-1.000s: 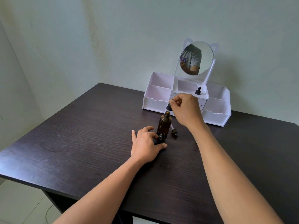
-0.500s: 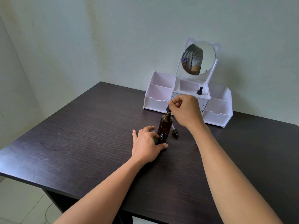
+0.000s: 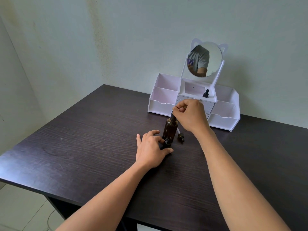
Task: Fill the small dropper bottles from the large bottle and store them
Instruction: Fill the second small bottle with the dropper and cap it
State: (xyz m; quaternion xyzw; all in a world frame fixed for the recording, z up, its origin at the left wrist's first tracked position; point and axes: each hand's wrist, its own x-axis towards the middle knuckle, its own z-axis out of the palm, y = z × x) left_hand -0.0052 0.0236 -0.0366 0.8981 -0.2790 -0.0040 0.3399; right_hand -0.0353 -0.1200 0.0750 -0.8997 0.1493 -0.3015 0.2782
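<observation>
Dark wood-grain tabletop (image 3: pixel 83 147) filled most of the head view, set against a pale wall.

White plastic organiser with open compartments and small drawers (image 3: pixel 164 106) stood at the far edge. A round mirror with cat ears (image 3: pixel 210 62) rose from its middle and reflected a grey sleeve and an arm.

Both forearms reached in from the near edge. They covered the near right of the tabletop and part of the organiser's drawer fronts.

Right hand (image 3: pixel 190 115) was raised over the bottles with its fingers curled. It was pinching a black dropper top (image 3: pixel 173 115) sitting at the neck of the large bottle. Its knuckles hid most of that top, so I couldn't tell how far it was seated.

Left hand (image 3: pixel 150 152) lay low on the tabletop. Thumb and forefinger were wrapped round the small bottle; the other fingers were spread flat.

Large amber glass bottle (image 3: pixel 170 129) stood upright mid-table, well in front of the organiser.

Small dark uncapped dropper bottle (image 3: pixel 168 141) stood upright just in front of the large one, in the left hand's grip. Whether the two bottles touched was unclear.

A second small dark capped dropper bottle (image 3: pixel 206 93) stood upright in the organiser's centre tray, at the foot of the mirror post.

A loose dark dropper cap with a pale pipette (image 3: pixel 181 137) lay on its side just right of the large bottle's base.
</observation>
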